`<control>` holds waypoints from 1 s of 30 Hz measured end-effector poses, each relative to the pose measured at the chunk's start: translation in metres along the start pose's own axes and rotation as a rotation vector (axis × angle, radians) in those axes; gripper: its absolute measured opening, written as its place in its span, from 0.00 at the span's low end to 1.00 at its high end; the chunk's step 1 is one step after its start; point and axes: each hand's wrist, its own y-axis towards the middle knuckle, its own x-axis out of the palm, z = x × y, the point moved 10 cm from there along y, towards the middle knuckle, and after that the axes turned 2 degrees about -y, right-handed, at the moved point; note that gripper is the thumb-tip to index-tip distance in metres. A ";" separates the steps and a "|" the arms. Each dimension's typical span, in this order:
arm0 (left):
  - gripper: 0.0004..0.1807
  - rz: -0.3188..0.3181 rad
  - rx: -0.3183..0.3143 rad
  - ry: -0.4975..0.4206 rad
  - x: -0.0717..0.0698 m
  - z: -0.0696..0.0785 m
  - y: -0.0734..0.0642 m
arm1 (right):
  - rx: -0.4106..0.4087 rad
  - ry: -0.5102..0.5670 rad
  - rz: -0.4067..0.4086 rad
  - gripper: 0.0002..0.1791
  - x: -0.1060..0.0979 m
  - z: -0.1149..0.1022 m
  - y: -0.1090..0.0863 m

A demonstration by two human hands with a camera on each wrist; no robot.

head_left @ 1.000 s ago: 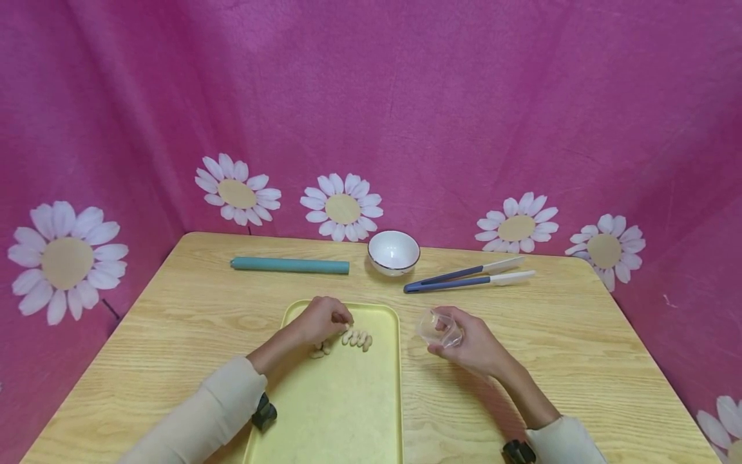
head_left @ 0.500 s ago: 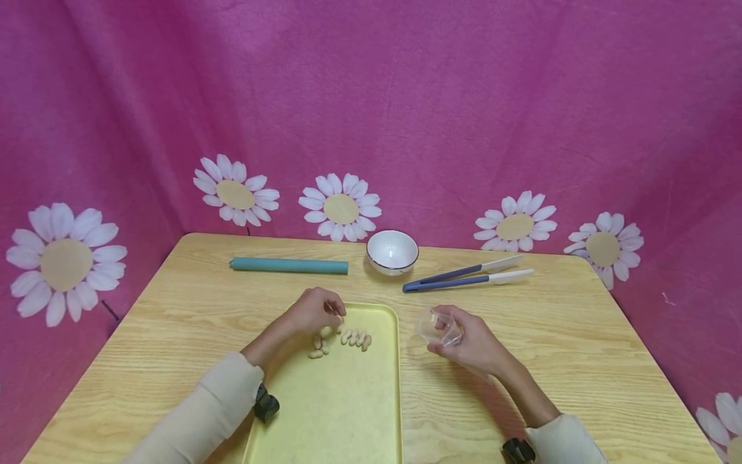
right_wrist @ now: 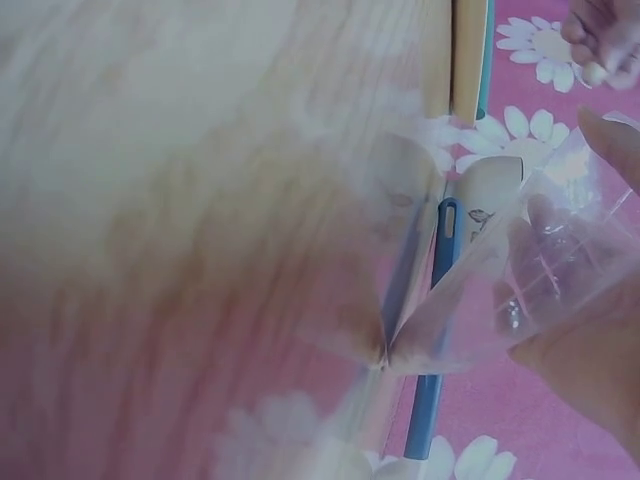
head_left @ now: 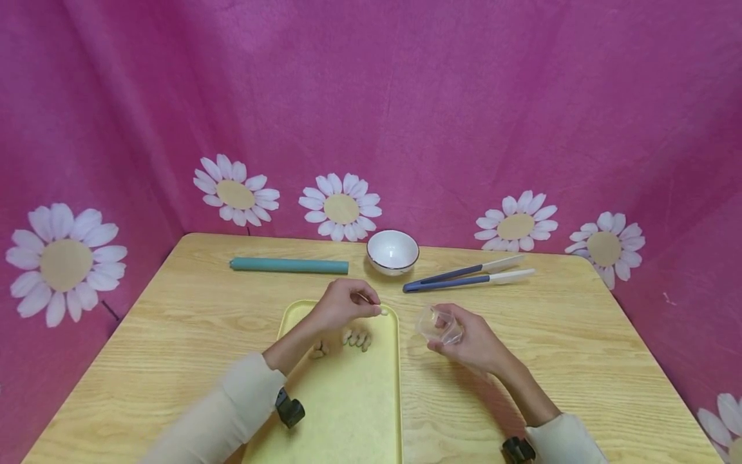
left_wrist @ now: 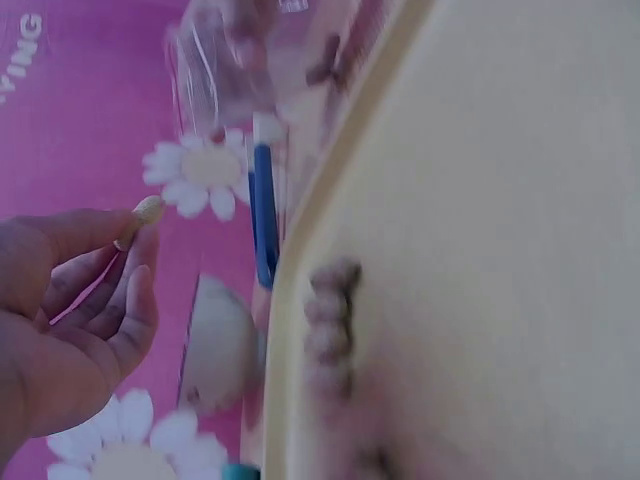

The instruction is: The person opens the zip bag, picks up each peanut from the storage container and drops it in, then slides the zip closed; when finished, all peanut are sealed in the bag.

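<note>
My left hand [head_left: 344,303] pinches a peanut [head_left: 384,312] between thumb and fingertips, above the far right corner of the yellow tray [head_left: 342,399]. The left wrist view shows this pale peanut [left_wrist: 149,209] at the fingertips. Below the hand, a short row of peanuts [head_left: 357,339] lies on the tray, with a small cluster of peanuts [head_left: 318,350] left of it, partly behind the wrist. To the right of the tray, my right hand [head_left: 475,341] grips a clear plastic cup [head_left: 436,327], tilted with its mouth toward the left hand.
Behind the tray stands a white bowl [head_left: 393,252] with a dark rim. Blue tongs [head_left: 452,281] with pale tips lie right of it, and a teal stick [head_left: 290,265] lies to its left. A pink flowered cloth [head_left: 406,116] hangs along the table's back edge.
My left hand has lifted from the peanuts and moved right with one peanut, toward the cup. The right hand and the cup have stayed nearly still.
</note>
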 end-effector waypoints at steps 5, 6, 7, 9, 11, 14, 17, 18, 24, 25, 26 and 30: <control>0.05 -0.010 0.023 -0.035 0.020 0.021 0.003 | -0.011 0.010 -0.003 0.35 0.001 0.000 0.000; 0.05 -0.014 0.033 -0.039 0.024 0.024 0.004 | -0.011 0.015 -0.002 0.35 0.001 0.000 0.000; 0.05 -0.017 0.046 -0.038 0.029 0.027 0.005 | -0.016 0.022 -0.005 0.35 0.002 -0.001 0.000; 0.05 -0.021 0.081 -0.030 0.037 0.032 0.007 | -0.020 0.032 -0.009 0.35 0.002 -0.001 0.001; 0.05 -0.019 0.099 -0.021 0.044 0.034 0.007 | -0.023 0.031 -0.010 0.35 0.003 -0.002 0.001; 0.05 -0.016 0.100 -0.019 0.053 0.034 0.008 | -0.034 0.015 -0.013 0.35 0.004 -0.004 0.000; 0.05 -0.029 0.080 -0.040 0.060 0.033 0.007 | -0.047 0.003 -0.010 0.34 0.004 -0.006 0.001; 0.05 -0.039 0.075 -0.047 0.062 0.032 0.007 | -0.052 0.000 -0.009 0.34 0.004 -0.006 0.001; 0.06 -0.069 0.073 -0.019 0.062 0.031 0.005 | -0.052 0.010 -0.022 0.35 0.007 -0.007 0.001; 0.06 -0.067 0.075 -0.013 0.060 0.030 0.006 | -0.050 0.011 -0.025 0.35 0.007 -0.006 0.001; 0.06 -0.062 0.080 -0.007 0.057 0.029 0.006 | -0.048 0.011 -0.026 0.35 0.007 -0.006 0.001; 0.06 -0.046 0.079 0.003 0.044 0.024 0.006 | -0.042 0.004 -0.023 0.35 0.005 -0.005 0.002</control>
